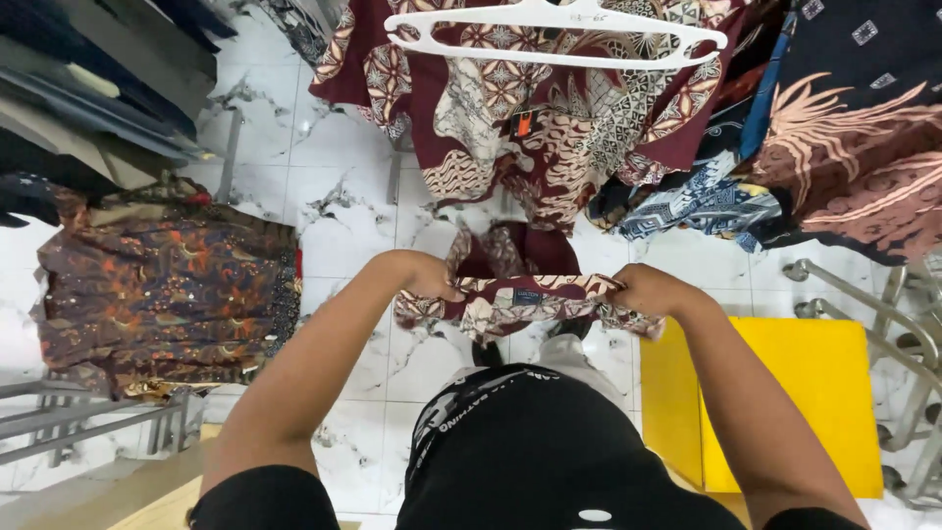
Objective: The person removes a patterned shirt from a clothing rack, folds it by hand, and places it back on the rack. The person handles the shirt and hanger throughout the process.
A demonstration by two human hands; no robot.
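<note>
Your left hand [427,278] and right hand [643,290] sit side by side at frame centre, each closed on one end of a folded shirt [525,299] stretched between them. At 12 o'clock, beyond the hands, a hanger [554,34] lies on a spread shirt [520,128]. At 2 o'clock, more garments [834,147] hang beside it, touching. At 9 o'clock, another shirt [167,285] drapes over a rack [88,417] (well apart from your left hand). At 4 o'clock, a flat board [785,402] lies on the floor [334,177], just beside a metal frame [883,314].
</note>
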